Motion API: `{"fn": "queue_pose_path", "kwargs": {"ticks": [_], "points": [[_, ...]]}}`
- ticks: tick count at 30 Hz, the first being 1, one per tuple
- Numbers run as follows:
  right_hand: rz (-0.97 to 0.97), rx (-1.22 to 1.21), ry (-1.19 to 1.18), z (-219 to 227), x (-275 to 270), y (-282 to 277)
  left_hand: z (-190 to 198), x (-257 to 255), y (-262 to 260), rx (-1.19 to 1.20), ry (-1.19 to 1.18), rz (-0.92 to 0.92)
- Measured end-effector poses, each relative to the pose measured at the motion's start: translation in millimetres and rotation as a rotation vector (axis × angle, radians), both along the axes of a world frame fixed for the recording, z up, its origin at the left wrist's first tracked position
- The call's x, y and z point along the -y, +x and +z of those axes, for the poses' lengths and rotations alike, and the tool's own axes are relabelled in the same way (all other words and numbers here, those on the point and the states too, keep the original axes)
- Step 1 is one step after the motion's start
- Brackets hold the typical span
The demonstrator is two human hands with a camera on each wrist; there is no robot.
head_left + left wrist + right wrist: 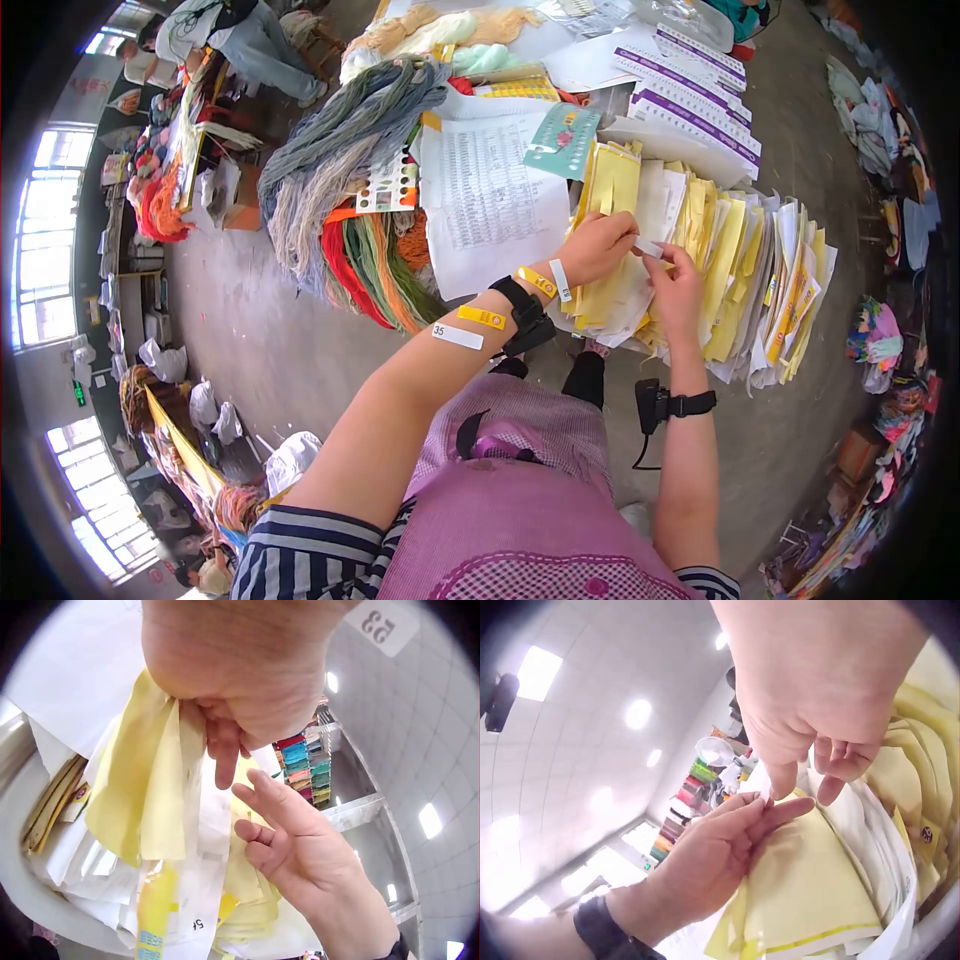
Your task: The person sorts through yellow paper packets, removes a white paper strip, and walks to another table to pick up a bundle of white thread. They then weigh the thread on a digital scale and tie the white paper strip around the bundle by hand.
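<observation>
A small white paper slip is between my two hands, over a packed row of yellow and white envelopes. My left hand pinches one end of the slip, its wrist over the near-left yellow envelopes. From the other side my right hand pinches it between thumb and fingers. In the right wrist view the left hand meets the right fingertips just above a yellow envelope. The left wrist view has my left hand hiding most of the slip, with the right hand close below.
Left of the envelopes lies a printed sheet with a teal card on its corner. Grey-blue yarn skeins and red, green and orange yarn hang over the table edge. Purple-edged cards lie behind. A person stands far left.
</observation>
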State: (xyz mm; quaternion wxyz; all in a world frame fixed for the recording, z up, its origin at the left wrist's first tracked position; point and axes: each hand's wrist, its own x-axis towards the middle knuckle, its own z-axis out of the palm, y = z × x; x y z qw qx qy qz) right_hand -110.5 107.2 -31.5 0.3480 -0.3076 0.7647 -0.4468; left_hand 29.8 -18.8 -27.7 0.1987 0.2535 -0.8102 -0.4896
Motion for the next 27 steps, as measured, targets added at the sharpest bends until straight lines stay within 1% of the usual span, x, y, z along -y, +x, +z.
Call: {"fn": "queue_pose_path", "kwargs": {"ticks": [2, 4, 5, 6, 7, 9, 10, 12, 14, 16, 18, 19, 20, 21, 22, 23, 24, 25, 27], "points": [[-0.008, 0.007, 0.002, -3, -2, -3, -1, 1, 1, -0.023, 0.026, -0.004], [-0.019, 0.012, 0.003, 2, -3, 1, -2, 3, 1, -0.033, 0.122, -0.046], [-0.024, 0.047, -0.089, 4, -4, 4, -3, 3, 1, -0.035, 0.125, -0.040], [-0.031, 0.083, -0.180, 9, -4, 8, -3, 2, 1, -0.032, 0.079, -0.022], [-0.028, 0.082, -0.177, 16, -4, 11, -2, 1, 1, -0.030, 0.031, -0.007], [-0.055, 0.195, -0.149, 28, -3, 14, -1, 1, 0, -0.020, -0.006, -0.006], [-0.050, 0.194, -0.146, 30, -3, 13, -2, 0, 0, -0.008, -0.046, -0.007], [-0.083, 0.159, -0.087, 31, -2, 11, -3, 2, 2, -0.008, -0.020, -0.029], [-0.088, 0.150, -0.097, 21, -2, 6, -5, 2, 2, -0.009, 0.004, -0.057], [-0.093, 0.139, -0.108, 22, -2, 6, -5, 2, 2, 0.003, 0.039, -0.076], [-0.197, -0.157, -0.147, 31, -7, 7, -3, 2, 2, -0.018, 0.054, -0.069], [-0.193, -0.155, -0.148, 46, -6, 12, -3, 2, 3, -0.038, 0.069, -0.064], [-0.134, -0.317, -0.189, 63, -6, 20, -3, 2, 4, -0.036, 0.070, -0.061], [-0.076, -0.480, -0.229, 73, -5, 28, -5, 2, 4, -0.035, -0.028, -0.086], [-0.075, -0.480, -0.228, 74, -2, 36, -8, 1, 3, -0.035, -0.128, -0.112], [0.062, -0.610, -0.417, 75, 3, 42, -10, 0, 2, -0.037, -0.128, -0.113], [0.204, -0.736, -0.608, 76, 6, 47, -14, -1, 2, -0.062, -0.236, -0.116], [0.204, -0.736, -0.609, 76, 8, 52, -17, -1, 2, -0.087, -0.346, -0.119], [0.384, -0.793, -0.612, 75, 11, 60, -21, -1, -1, -0.042, -0.362, -0.129]]}}
